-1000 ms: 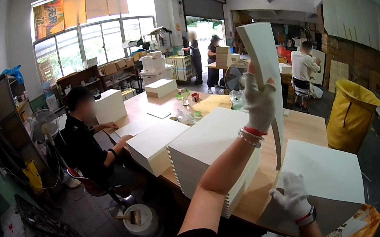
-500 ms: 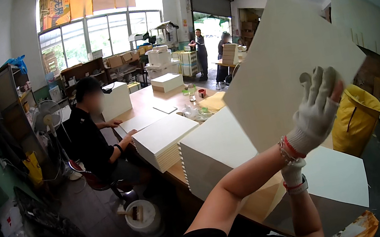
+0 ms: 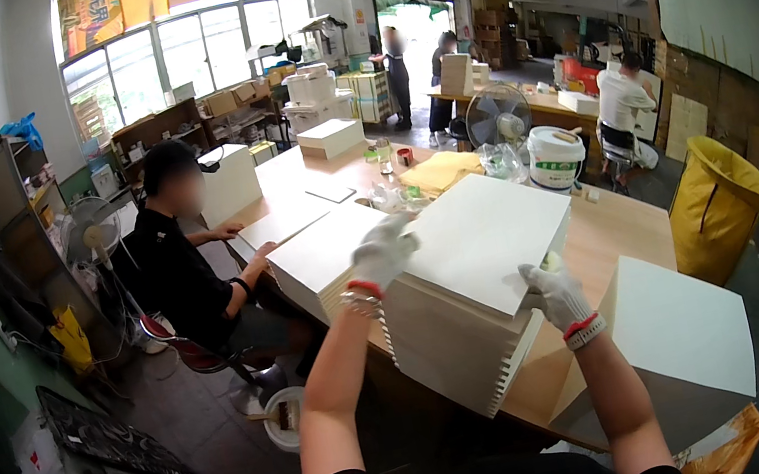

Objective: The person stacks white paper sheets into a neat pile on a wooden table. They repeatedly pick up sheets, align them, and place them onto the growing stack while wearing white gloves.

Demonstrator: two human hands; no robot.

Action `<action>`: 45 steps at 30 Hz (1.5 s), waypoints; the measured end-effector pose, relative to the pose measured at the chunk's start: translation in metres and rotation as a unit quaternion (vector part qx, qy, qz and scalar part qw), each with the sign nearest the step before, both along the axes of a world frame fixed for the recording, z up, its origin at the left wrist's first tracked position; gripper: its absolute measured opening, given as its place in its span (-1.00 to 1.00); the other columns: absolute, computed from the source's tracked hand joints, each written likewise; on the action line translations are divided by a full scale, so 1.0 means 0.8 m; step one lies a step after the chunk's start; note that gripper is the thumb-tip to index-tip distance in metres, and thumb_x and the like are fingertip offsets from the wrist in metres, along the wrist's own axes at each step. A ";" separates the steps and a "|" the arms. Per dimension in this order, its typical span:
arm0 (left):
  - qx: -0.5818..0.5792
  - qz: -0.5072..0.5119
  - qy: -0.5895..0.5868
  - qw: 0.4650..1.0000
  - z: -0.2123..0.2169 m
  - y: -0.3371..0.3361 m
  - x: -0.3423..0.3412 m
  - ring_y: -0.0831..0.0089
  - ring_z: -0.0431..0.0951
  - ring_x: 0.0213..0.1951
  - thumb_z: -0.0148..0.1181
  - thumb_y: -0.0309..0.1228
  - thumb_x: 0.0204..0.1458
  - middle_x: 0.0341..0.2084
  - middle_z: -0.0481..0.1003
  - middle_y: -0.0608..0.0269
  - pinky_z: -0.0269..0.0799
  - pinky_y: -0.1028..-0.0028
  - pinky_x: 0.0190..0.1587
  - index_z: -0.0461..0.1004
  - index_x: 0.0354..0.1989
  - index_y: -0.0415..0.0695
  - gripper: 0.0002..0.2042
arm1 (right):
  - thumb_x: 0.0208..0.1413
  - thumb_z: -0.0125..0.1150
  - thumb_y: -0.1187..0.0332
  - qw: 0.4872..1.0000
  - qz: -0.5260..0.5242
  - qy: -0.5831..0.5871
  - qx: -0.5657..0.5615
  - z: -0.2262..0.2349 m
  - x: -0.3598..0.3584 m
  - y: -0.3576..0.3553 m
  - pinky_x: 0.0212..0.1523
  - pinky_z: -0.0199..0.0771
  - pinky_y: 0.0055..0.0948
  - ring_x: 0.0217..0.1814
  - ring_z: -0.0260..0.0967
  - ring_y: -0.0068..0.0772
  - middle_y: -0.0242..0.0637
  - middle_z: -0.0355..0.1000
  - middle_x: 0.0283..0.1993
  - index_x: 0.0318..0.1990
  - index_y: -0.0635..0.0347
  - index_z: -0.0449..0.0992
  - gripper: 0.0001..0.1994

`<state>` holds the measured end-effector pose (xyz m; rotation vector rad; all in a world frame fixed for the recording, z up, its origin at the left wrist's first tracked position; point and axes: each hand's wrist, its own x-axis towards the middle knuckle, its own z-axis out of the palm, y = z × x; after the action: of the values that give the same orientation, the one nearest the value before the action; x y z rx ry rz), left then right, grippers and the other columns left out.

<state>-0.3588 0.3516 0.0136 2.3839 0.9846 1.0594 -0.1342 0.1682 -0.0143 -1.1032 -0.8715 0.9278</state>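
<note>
A tall stack of white sheets or boards point(image 3: 486, 233) with notched, comb-like edges stands on the table before me. My left hand point(image 3: 384, 251), in a whitish knit glove, is at the stack's left corner; motion smears its fingers. At the near right corner, my gloved right hand point(image 3: 557, 292) has its fingers closed around the edge of the top white sheet. Farther right stands another white stack point(image 3: 683, 315) with a smooth, flat top. Left of my left hand lies a lower layered white stack point(image 3: 317, 258).
A seated co-worker point(image 3: 186, 261) handles a white sheet on the left. On the wooden table point(image 3: 617, 231) are a white bucket point(image 3: 555, 155) and a brown sheet point(image 3: 439, 174). A yellow bag point(image 3: 716, 213) stands right; a bucket with a brush point(image 3: 285, 421) is on the floor.
The large white sheet raised in my hands has come down onto the notched stack. My left hand has swung left across it, while my right hand is now at its near right corner.
</note>
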 end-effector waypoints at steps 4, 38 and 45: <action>-0.143 0.024 -0.008 0.989 -0.030 0.002 -0.060 0.45 0.53 -0.29 0.12 -0.32 0.10 -0.31 0.54 0.17 0.45 0.46 -0.16 0.46 0.04 -0.11 -0.67 | 0.11 0.22 0.15 0.931 -0.068 -0.357 -0.045 -0.012 -0.004 -0.042 -0.28 0.50 -0.39 -0.24 0.46 -0.33 -0.09 0.40 -0.17 -0.04 0.34 0.39 -0.57; -0.302 -0.043 -0.173 0.936 -0.071 0.044 -0.085 0.49 0.59 -0.39 0.14 -0.59 0.05 -0.46 0.55 0.16 0.52 0.57 -0.34 0.51 -0.23 -0.34 -0.86 | 0.09 0.20 0.18 0.672 -0.210 -0.709 0.040 -0.049 -0.080 -0.066 -0.65 0.47 -0.24 -0.53 0.49 0.09 0.56 0.29 -0.05 0.06 0.25 0.27 -0.53; -0.075 -0.026 -0.055 0.995 -0.088 0.068 -0.091 0.37 0.55 -0.13 0.30 -0.59 -0.08 -0.17 0.53 0.04 0.49 0.54 -0.18 0.39 0.04 -0.26 -0.56 | 0.08 0.23 0.25 0.806 -0.121 -0.566 0.122 -0.036 -0.057 -0.095 -0.42 0.53 -0.25 -0.32 0.52 0.01 0.27 0.37 -0.01 0.02 0.24 0.34 -0.60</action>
<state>-0.4315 0.4059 -0.0567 2.1938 0.9239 1.0474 -0.1797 0.0925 -0.0434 -1.4783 -1.6969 -0.1835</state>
